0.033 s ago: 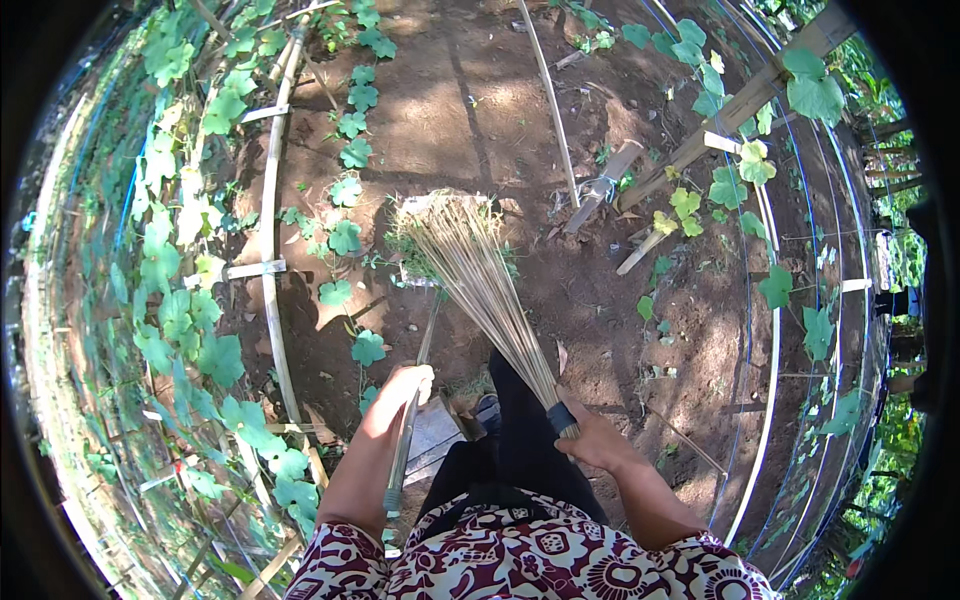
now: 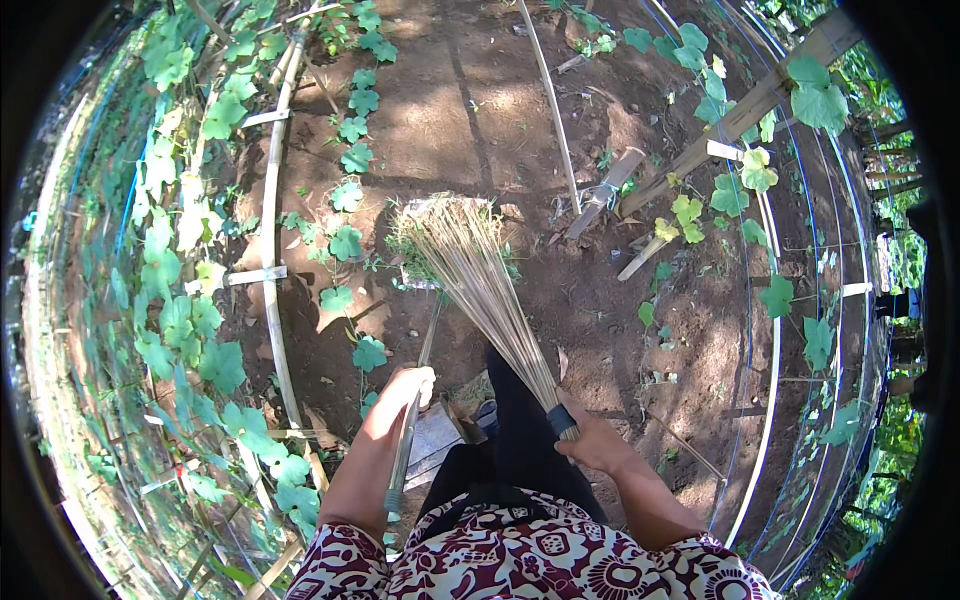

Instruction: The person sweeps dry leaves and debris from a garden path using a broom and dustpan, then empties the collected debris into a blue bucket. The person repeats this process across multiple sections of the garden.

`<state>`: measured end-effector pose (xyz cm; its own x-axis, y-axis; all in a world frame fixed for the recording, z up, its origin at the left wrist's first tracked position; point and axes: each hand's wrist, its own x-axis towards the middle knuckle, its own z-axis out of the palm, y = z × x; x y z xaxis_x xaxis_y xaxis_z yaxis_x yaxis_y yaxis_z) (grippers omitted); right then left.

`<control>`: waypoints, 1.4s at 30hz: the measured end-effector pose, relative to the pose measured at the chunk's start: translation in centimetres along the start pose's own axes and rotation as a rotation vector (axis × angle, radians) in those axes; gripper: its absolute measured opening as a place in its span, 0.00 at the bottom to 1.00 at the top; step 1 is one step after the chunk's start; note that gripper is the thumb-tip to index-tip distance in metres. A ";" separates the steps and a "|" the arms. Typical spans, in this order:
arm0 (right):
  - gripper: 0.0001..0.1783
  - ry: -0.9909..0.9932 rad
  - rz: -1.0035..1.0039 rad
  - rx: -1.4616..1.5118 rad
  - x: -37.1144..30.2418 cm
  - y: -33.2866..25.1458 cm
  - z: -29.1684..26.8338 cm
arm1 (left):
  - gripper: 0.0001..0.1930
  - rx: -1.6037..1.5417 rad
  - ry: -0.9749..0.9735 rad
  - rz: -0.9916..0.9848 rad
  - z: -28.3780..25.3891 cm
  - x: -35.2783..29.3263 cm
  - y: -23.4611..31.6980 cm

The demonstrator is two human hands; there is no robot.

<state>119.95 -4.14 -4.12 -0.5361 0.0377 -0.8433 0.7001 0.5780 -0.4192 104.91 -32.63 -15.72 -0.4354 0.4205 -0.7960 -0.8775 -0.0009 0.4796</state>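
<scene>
My right hand [image 2: 595, 442] is closed round the dark-bound butt of a stick broom [image 2: 500, 315]. Its thin tan ribs fan out forward over a heap of green weeds and dry grass [image 2: 410, 240]. My left hand [image 2: 403, 390] grips a long handle [image 2: 405, 450] whose lower end runs forward to the near edge of that heap. A pale, flat-edged pan [image 2: 412, 284] shows in part under the weeds, mostly covered by them and by the broom tips; how the handle joins it is hard to make out.
Bamboo poles [image 2: 270, 250] and leafy vines [image 2: 225, 365] line the left side. A slanting wooden post [image 2: 740, 115], a stake [image 2: 605, 195] and strung lines stand at the right. Brown soil [image 2: 410, 100] lies ahead, and a grey board [image 2: 432, 440] is beside my legs.
</scene>
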 end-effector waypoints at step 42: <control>0.50 0.053 0.062 -0.022 40.6 -36.1 -44.6 | 0.14 0.242 0.039 -0.329 3.1 43.5 64.0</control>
<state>51.89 12.91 -8.27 -0.5168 0.1162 -0.8482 0.7221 0.5914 -0.3590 30.38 -11.60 -18.55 -0.1506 0.3275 -0.9328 -0.9006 0.3438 0.2661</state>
